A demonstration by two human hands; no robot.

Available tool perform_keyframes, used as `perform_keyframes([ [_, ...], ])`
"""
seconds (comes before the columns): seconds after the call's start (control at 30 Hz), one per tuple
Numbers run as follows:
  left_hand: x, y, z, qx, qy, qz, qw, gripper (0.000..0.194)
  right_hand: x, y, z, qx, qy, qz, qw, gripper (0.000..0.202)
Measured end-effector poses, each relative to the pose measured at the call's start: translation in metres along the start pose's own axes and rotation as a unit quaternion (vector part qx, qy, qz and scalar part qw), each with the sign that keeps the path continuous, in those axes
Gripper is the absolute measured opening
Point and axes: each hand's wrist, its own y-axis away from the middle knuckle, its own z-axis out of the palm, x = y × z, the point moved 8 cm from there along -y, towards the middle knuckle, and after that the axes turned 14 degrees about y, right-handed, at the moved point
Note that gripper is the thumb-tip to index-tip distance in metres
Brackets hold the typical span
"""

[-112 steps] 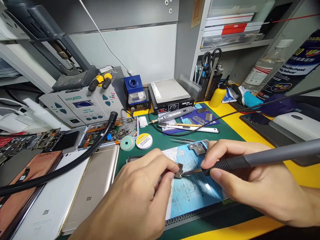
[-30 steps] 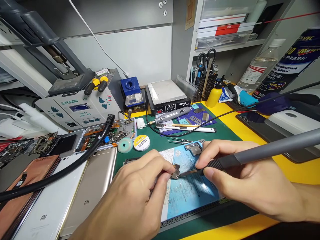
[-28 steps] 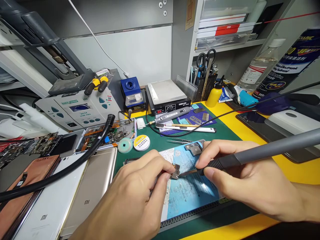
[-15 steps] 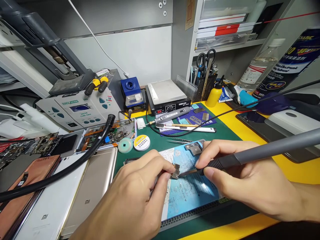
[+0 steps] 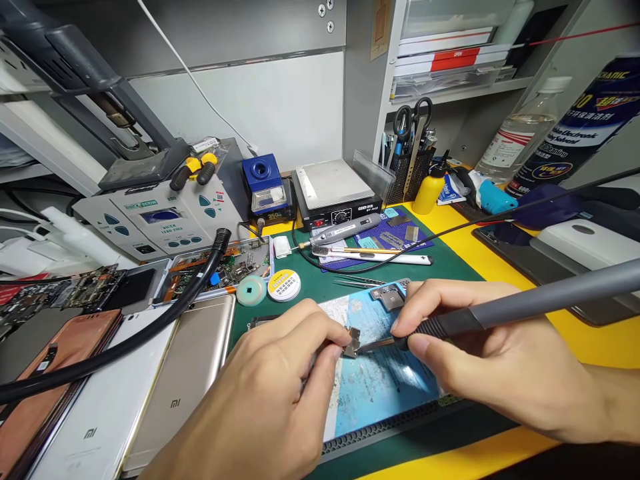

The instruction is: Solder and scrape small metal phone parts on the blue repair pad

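My left hand point(image 5: 280, 373) pinches a small metal-coloured part point(image 5: 353, 343) between thumb and forefinger, over the left side of a worn blue pad point(image 5: 380, 400). In my right hand point(image 5: 500, 373) is a dark grey soldering iron point(image 5: 540, 293), held like a pen. Its thin tip points left and reaches the right edge of the small part; whether it touches cannot be made out. A grey metal piece point(image 5: 389, 298) lies at the pad's back edge. Tweezers point(image 5: 355, 282) rest just behind the pad.
Phones point(image 5: 175, 387) and a black hose point(image 5: 150, 340) are at the left. Behind stand a soldering station point(image 5: 165, 220), a tip holder point(image 5: 263, 177) and a hot plate point(image 5: 335, 190). A black cable point(image 5: 465, 223) crosses the right side, near a yellow bottle point(image 5: 430, 190).
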Motion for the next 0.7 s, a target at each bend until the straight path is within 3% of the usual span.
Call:
perform_keyframes([
  [0.7, 0.000, 0.000, 0.000, 0.002, -0.002, -0.003, 1.000, 0.018, -0.011, -0.003, -0.006, 0.019, 0.050, -0.052, 0.997, 0.013],
])
